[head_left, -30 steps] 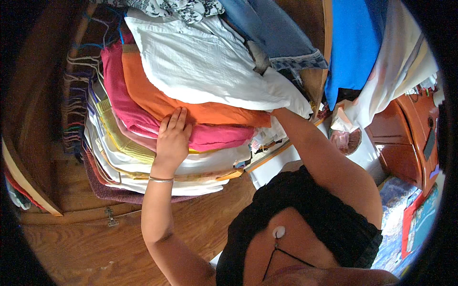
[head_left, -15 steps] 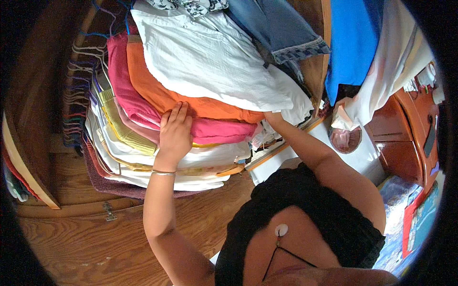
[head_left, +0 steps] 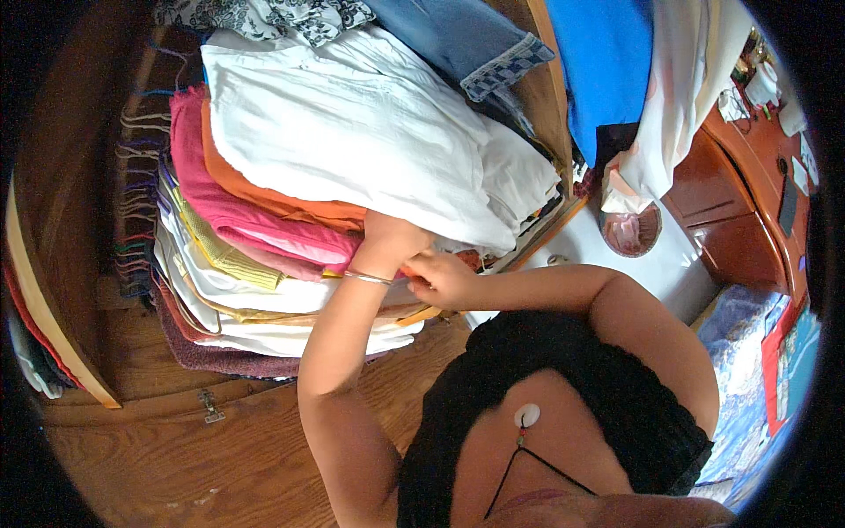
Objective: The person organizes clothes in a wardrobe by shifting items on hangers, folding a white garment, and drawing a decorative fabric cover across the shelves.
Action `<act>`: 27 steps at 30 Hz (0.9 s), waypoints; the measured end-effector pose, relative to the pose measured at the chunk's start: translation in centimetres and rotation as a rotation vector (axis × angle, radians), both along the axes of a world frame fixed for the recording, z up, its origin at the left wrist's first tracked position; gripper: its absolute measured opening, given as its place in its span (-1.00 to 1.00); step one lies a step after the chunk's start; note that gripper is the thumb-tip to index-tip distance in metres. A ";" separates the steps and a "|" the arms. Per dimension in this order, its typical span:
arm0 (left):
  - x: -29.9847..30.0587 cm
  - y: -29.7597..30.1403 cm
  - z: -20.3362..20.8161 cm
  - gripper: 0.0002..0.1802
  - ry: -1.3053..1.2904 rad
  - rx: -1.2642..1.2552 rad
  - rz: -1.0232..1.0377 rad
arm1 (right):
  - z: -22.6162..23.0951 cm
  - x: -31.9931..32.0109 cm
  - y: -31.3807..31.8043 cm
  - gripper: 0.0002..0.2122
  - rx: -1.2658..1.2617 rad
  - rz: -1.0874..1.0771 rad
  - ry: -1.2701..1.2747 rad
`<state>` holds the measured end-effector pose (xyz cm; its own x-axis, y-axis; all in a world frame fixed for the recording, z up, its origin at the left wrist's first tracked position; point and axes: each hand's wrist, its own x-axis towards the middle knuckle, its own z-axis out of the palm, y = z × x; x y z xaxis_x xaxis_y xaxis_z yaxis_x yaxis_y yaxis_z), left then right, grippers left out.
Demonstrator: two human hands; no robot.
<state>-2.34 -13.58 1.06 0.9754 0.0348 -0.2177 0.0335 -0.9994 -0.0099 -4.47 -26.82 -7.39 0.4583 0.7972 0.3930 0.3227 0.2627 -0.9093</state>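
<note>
Fingers (head_left: 417,267) curled — right hand (head_left: 440,280) beside left hand (head_left: 396,239).

Two hands (head_left: 440,280), one orange garment (head_left: 264,198), one denim garment (head_left: 462,44), one basket (head_left: 651,238), one pendant (head_left: 527,414)

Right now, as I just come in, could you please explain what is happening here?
A person's left hand reaches in under the lower edge of a white garment, its fingers out of sight. The right hand, fingers bent, is close beside the left wrist; whether either hand grips anything, I cannot tell. An orange garment and a pink garment show below the white one, and jeans are near the top of the picture.
</note>
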 end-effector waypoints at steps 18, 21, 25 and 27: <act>-8.1 6.6 1.0 -0.61 -0.544 -1.783 0.683 | -5.4 16.8 -2.3 -0.72 0.146 -0.367 0.347; -8.2 7.9 0.3 -0.54 -0.543 -1.870 0.676 | -6.2 13.8 -1.1 -0.82 0.038 0.086 0.388; -8.3 7.5 0.7 -0.47 -0.574 -1.975 0.732 | -3.4 10.0 0.6 -0.70 -0.239 0.347 0.326; -8.4 7.0 1.3 -0.45 -0.588 -2.007 0.753 | -4.4 9.8 2.2 -0.62 -0.321 0.257 0.285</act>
<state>-10.76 -6.56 2.34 0.8424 0.4952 -0.2126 -0.0839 0.5102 0.8560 5.34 -24.64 -11.75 0.2842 0.9587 -0.0031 0.0113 -0.0065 -0.9999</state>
